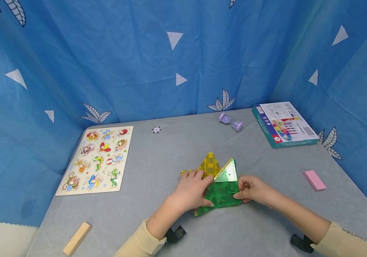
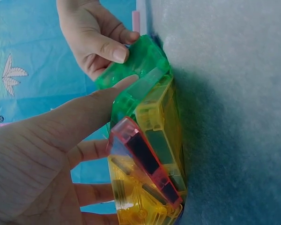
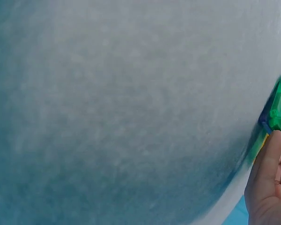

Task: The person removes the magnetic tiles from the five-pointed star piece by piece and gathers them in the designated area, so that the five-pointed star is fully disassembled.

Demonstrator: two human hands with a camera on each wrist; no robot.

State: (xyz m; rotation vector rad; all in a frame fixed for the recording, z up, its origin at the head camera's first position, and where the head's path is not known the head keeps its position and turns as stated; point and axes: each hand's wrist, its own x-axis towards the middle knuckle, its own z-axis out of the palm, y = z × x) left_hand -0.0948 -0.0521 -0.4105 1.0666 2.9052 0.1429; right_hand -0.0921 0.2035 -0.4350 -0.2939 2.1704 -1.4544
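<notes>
A small structure of see-through magnetic tiles stands on the table between both hands. Green square tile point(image 1: 223, 195) forms its near right part, with a green triangular tile point(image 1: 229, 173) and a yellow triangular tile point(image 1: 210, 165) rising behind. A red-edged tile point(image 2: 150, 161) and another yellow tile point(image 2: 154, 112) show in the left wrist view. My left hand point(image 1: 192, 191) holds the structure from the left, thumb on the green side and fingers behind. At the right edge my right hand point(image 1: 251, 190) pinches the green square tile between thumb and fingers.
At the left lies an insect puzzle board point(image 1: 95, 160), with a wooden block point(image 1: 77, 239) nearer me. Toward the back are a poker chip point(image 1: 156, 130), a purple hourglass point(image 1: 231, 121) and a boxed game point(image 1: 284, 125). A pink block point(image 1: 314, 180) lies right.
</notes>
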